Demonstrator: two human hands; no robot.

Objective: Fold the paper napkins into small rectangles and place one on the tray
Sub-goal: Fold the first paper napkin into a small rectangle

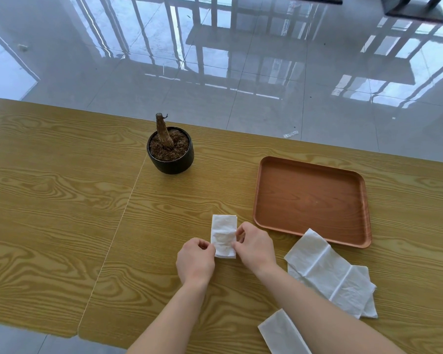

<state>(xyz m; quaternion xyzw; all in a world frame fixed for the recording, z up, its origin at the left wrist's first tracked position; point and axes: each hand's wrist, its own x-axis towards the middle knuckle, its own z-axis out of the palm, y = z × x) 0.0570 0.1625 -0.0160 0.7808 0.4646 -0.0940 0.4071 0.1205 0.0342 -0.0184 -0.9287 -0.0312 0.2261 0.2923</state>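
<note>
On the counter (62,200), a napkin (223,232) is pinched by both hands (196,261) (256,249); uneven pulling may skew the fold.

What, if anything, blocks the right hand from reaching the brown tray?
Likely nothing, so yes: the right hand, pinching the folded napkin, sits close to the tray, with only bare table between.

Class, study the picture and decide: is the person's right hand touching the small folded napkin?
Touching. The head view shows the right hand pinching the right edge of the folded napkin, its fingertips overlapping the paper with no gap.
</note>
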